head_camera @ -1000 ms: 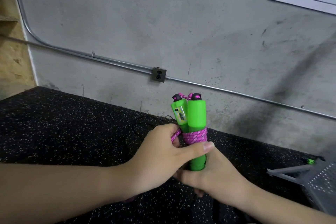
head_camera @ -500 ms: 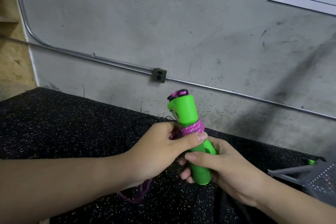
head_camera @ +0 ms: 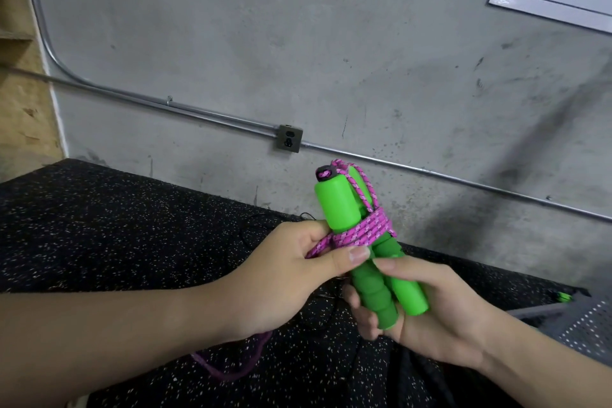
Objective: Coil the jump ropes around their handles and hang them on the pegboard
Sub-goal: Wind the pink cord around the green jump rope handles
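Green handles [head_camera: 371, 262], seemingly soft foam, were gripped low by right hand [head_camera: 427, 311]; limp pink cord [head_camera: 361, 230] was pinched by left hand [head_camera: 288, 272].

You have one view only, from a head-worn wide-angle camera; it looks forward and down, close over your left hand [head_camera: 281, 278] and right hand [head_camera: 427, 315] at lower centre; beyond them it faces the speckled floor [head_camera: 99, 235] and the concrete wall [head_camera: 298, 43]; straight lines bow toward the edges.
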The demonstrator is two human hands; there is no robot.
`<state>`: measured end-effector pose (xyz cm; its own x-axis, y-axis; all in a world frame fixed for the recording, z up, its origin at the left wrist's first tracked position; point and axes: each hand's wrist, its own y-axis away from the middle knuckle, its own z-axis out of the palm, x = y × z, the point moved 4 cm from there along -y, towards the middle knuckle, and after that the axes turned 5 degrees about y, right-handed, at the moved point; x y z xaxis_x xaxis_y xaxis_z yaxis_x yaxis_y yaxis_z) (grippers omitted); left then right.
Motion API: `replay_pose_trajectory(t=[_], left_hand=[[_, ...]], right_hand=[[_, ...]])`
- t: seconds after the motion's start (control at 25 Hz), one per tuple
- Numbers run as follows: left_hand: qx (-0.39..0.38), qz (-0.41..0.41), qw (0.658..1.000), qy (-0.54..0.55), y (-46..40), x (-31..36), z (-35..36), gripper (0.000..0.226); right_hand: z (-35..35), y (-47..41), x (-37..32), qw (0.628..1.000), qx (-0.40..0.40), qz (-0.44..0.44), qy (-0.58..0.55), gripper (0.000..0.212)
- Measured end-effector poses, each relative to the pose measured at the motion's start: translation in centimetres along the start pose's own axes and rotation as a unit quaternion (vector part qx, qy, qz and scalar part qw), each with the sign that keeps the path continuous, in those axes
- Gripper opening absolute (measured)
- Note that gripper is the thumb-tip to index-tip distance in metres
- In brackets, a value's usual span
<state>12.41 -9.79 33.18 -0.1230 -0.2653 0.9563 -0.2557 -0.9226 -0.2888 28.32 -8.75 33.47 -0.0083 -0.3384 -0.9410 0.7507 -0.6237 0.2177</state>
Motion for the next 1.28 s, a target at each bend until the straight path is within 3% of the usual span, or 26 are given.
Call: replay_pose_trajectory(t=[0.08,0.2,0.32,0.48,0.56,0.72,0.84,0.92,1.0,1.08,1.16,1.28], left_hand=[[-0.011,0.001,1.0,0.006,0.0,0.4,0.3,0.017],[-0.001,-0.015,1.0,0.008,0.3,0.9,0.2,0.019],[0.038,-0.018,0.999,-0.007,0.2,0.6,0.2,0.019],[0.101,-0.032,0.994,0.006,0.4,-0.4,0.6,0.021],[0.108,-0.032,0.994,0.013,0.5,-0.2,0.6,0.024],[0.075,-0.03,0.996,0.043,0.5,0.5,0.4,0.038],[0.055,-0.038,0.995,0.078,0.4,0.6,0.5,0.038],[0.044,-0.043,0.997,0.056,0.4,0.9,0.7,0.038],[0.049,-0.066,0.997,0.015,0.5,0.9,0.5,0.039],[0.053,-0.083,0.994,-0.046,0.5,0.5,-0.4,0.056],[0.041,-0.069,0.993,-0.09,0.3,0.0,-0.9,0.063],[0.035,-0.048,0.993,-0.104,0.4,0.0,-0.4,0.057]], right_hand=[[0.1,0.1,-0.2,0.999,-0.018,-0.007,0.029,0.021],[0.0,-0.3,-0.4,0.981,0.088,-0.066,0.162,0.007],[-0.4,-0.8,-0.1,0.933,0.205,-0.115,0.272,0.014],[0.1,-1.9,1.1,0.906,0.241,-0.111,0.331,0.014],[0.5,-1.8,1.1,0.927,0.191,-0.098,0.306,0.005],[1.0,-0.7,0.5,0.986,-0.012,-0.049,0.157,0.038],[1.3,-0.4,0.6,0.993,-0.106,-0.03,0.03,0.049],[1.0,-0.6,0.8,0.995,-0.068,-0.032,0.068,0.048],[0.3,-0.7,0.7,0.991,0.036,-0.04,0.126,0.042],[-0.3,-0.6,0.6,0.979,0.125,-0.053,0.154,0.029],[-0.6,-0.6,0.7,0.972,0.164,-0.06,0.158,0.026],[-0.6,-0.6,0.9,0.956,0.189,-0.06,0.218,0.025]])
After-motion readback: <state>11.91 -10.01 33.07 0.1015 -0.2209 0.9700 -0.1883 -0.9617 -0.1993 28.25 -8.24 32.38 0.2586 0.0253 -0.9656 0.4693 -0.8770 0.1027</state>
